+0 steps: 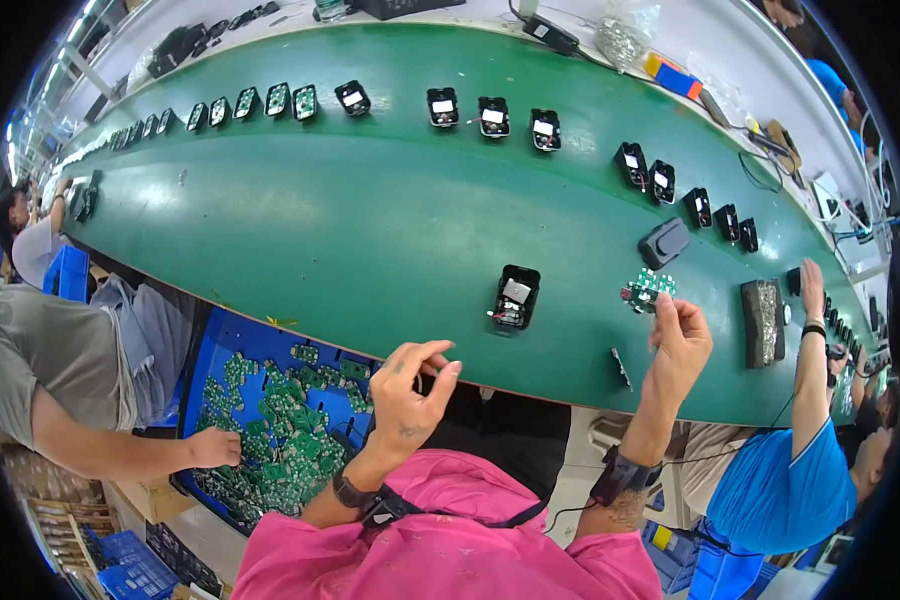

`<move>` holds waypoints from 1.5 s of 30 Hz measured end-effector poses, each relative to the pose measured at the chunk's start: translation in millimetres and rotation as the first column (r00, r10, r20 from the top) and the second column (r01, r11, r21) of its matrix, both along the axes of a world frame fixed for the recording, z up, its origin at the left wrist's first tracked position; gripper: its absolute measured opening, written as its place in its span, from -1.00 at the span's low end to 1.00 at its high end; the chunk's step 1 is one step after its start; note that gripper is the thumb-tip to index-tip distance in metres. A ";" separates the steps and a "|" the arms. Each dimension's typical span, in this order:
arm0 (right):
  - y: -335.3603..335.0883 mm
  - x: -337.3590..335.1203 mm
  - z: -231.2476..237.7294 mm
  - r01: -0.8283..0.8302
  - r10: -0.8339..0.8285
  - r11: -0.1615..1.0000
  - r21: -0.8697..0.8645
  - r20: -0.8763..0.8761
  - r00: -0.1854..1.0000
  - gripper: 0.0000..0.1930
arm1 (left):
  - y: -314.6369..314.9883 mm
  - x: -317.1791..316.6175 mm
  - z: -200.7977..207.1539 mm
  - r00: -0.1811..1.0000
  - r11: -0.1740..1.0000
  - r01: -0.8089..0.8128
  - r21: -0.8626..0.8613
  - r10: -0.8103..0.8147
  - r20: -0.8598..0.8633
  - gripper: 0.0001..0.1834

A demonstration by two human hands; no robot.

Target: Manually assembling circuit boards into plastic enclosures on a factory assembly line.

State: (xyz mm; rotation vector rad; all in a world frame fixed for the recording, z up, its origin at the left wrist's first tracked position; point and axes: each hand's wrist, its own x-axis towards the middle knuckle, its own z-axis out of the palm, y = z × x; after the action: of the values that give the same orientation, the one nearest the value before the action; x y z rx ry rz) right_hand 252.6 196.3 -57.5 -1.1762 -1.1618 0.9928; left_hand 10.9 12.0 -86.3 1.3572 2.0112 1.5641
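green belt [350, 230]; right hand [678, 340] pinches green circuit board [650, 289]; left hand [410, 385] empty.

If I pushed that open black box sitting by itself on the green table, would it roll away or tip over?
The open black box probably slides rather than rolls: it looks blocky and lies flat on the green table. It seems small and likely light. Its loose wires might snag.

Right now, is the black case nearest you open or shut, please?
Open: the black case has no lid, and its inner parts and wires show.
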 end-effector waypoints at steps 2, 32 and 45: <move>-20.7 -28.5 6.2 -0.062 0.060 0.996 -0.060 -0.041 0.997 -0.87 | 5.3 5.4 1.2 1.000 1.000 0.023 0.010 -0.023 -0.006 -0.76; -70.1 -101.9 -14.4 -0.301 0.345 0.934 -0.195 0.263 0.901 -0.80 | 23.3 -2.7 7.3 0.967 0.995 0.080 -0.056 -0.064 0.249 -0.77; -47.1 -92.2 -27.1 -0.328 0.353 0.935 -0.132 0.363 0.862 -0.71 | 103.9 -28.8 4.0 0.593 0.715 0.698 0.037 -0.607 0.529 -0.41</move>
State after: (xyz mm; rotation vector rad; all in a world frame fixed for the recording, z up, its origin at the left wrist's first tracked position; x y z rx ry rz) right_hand 160.4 149.2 -84.6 -1.2788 -1.7063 1.1007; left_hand -17.9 115.9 -82.4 1.2312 1.0884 1.1737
